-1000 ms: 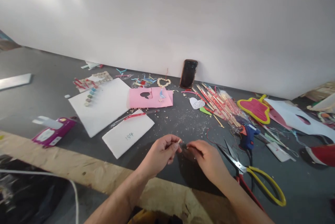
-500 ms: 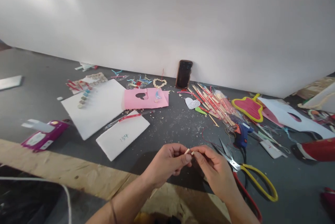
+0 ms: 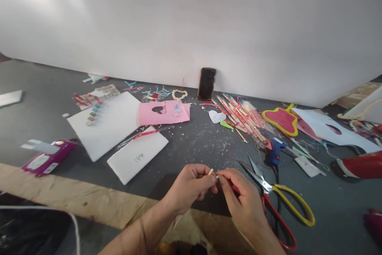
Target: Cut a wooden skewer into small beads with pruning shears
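Above the dark table's front edge, my two hands meet at the fingertips. My left hand (image 3: 193, 185) is closed, with a short pale stick (image 3: 210, 172) between thumb and forefinger. Thumb and forefinger of my right hand (image 3: 238, 191) pinch a small pale piece (image 3: 217, 176) right beside that stick; whether the two are joined I cannot tell. Close to my right hand lie large scissors (image 3: 267, 187), blades apart, with one yellow and one red handle. Beyond the hands, pale crumbs (image 3: 205, 139) are scattered over the table top.
Thin sticks in red-marked wrappers (image 3: 238, 115) are heaped right of a leaning phone (image 3: 207, 84). A blue glue gun (image 3: 273, 151) lies behind the scissors. Leftward are a white block (image 3: 140, 155), a pink card (image 3: 149, 113), a heart-shaped bead ring (image 3: 179, 94) and a purple device (image 3: 44, 159).
My right hand has shifted and turned slightly, its fingertips staying against the left ones. The stick in my left hand shows a little more. The whole view has moved slightly.
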{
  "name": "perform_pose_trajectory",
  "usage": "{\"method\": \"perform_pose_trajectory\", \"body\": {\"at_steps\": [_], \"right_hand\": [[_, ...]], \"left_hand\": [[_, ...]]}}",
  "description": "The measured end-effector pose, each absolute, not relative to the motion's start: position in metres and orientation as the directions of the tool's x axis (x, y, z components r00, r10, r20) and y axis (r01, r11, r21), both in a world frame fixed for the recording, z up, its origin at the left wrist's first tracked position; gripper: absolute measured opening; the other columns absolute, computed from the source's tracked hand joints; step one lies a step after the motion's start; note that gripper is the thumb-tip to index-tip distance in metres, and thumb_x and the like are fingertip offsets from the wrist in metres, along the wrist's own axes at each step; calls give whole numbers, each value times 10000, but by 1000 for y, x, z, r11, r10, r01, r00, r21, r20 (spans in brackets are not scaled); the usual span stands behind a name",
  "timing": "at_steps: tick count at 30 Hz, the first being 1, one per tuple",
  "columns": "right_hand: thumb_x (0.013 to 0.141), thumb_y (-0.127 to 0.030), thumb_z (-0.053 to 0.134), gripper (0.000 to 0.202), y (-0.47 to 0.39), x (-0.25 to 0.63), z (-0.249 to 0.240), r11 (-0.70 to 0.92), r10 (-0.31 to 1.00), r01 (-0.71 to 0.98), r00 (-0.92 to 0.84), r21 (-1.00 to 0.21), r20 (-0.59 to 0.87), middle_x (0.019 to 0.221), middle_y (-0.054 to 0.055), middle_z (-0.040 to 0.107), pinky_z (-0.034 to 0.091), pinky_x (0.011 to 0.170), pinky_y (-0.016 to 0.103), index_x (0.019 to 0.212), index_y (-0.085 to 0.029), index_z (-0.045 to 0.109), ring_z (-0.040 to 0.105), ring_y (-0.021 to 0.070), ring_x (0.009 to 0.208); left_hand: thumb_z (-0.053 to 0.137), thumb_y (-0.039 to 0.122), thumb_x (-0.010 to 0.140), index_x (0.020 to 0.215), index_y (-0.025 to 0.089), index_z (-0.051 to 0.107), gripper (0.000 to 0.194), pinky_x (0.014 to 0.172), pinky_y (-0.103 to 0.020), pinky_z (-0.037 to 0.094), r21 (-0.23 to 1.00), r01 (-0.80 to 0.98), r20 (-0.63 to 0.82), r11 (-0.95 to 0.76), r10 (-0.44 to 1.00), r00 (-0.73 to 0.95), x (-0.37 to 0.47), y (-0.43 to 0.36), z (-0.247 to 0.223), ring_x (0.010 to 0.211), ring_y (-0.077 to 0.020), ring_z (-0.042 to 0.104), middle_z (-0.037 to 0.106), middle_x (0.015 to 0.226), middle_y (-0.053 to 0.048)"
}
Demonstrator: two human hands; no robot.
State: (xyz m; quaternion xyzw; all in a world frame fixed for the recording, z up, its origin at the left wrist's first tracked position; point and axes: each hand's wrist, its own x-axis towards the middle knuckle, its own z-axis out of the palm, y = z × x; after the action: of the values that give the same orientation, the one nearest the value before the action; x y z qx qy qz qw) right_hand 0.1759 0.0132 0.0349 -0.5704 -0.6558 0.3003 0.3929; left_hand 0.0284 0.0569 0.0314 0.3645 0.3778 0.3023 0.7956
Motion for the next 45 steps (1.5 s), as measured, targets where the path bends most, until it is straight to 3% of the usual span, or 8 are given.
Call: {"method": "perform_pose_trajectory", "body": {"at_steps": [3, 9, 16, 20, 26, 33, 38, 45], "right_hand": [[876, -244, 453, 136, 12, 175, 35, 182, 980, 536, -31, -825, 196, 792, 39, 601, 453, 681, 251, 861, -199, 580, 562, 151, 735], [896, -343, 413, 234, 14, 175, 36, -31, 999, 355, -22, -934, -41, 664, -3, 572, 422, 558, 206, 777, -199, 554, 521, 123, 616], [868, -334, 467, 191, 12, 178, 36, 15, 1000, 446, -6, -895, 13, 751, 25, 609, 444, 652, 234, 831, -206, 604, 560, 147, 698], [852, -356, 491, 223, 12, 179, 35, -67, 997, 340, 47, -938, -54, 777, 41, 631, 456, 637, 246, 955, -200, 613, 577, 158, 702], [849, -343, 508, 179, 13, 178, 39, -60, 997, 233, -22, -970, -67, 687, 3, 587, 431, 602, 214, 798, -195, 592, 540, 125, 648], [871, -315, 468, 158, 18, 186, 43, -13, 1000, 337, 17, -941, -8, 762, 11, 566, 445, 625, 212, 819, -201, 564, 543, 133, 706], [871, -269, 467, 146, 20, 189, 47, 55, 998, 494, -38, -868, 42, 770, 14, 562, 433, 650, 220, 779, -199, 556, 534, 133, 718], [868, -260, 471, 160, 18, 193, 49, 50, 997, 532, -77, -845, 11, 783, 12, 579, 430, 671, 233, 767, -206, 584, 545, 136, 739]], "left_hand": [[624, 274, 704, 618, 126, 532, 194, 361, -174, 164, 845, -158, -375, 510, 777, 505, 30, 56, 34, 357, -15, 297, 566, 517, 10], [580, 272, 730, 633, 127, 548, 177, 353, -169, 159, 816, -170, -407, 552, 759, 508, 31, 55, 37, 353, -19, 291, 551, 505, 11], [654, 343, 722, 656, 110, 571, 257, 353, -167, 170, 812, -202, -362, 548, 744, 561, 27, 57, 32, 367, -11, 300, 606, 577, -26], [675, 339, 708, 680, 118, 560, 250, 352, -174, 118, 732, -257, -395, 631, 700, 594, 26, 57, 30, 350, -8, 265, 601, 555, -19], [681, 342, 706, 658, 114, 544, 270, 370, -183, 146, 748, -251, -368, 615, 698, 614, 28, 55, 28, 363, -11, 277, 584, 556, -21], [547, 399, 809, 846, 157, 519, 247, 437, -172, 192, 630, -382, -388, 676, 700, 599, 35, 46, 23, 461, -40, 356, 535, 635, 5], [567, 409, 796, 782, 114, 584, 297, 441, -177, 226, 742, -279, -347, 609, 706, 618, 39, 40, 17, 442, -42, 356, 427, 507, 40], [537, 477, 792, 861, 86, 674, 419, 347, -168, 207, 822, -141, -354, 552, 688, 633, 39, 42, 21, 335, -28, 314, 490, 461, 22]]}}
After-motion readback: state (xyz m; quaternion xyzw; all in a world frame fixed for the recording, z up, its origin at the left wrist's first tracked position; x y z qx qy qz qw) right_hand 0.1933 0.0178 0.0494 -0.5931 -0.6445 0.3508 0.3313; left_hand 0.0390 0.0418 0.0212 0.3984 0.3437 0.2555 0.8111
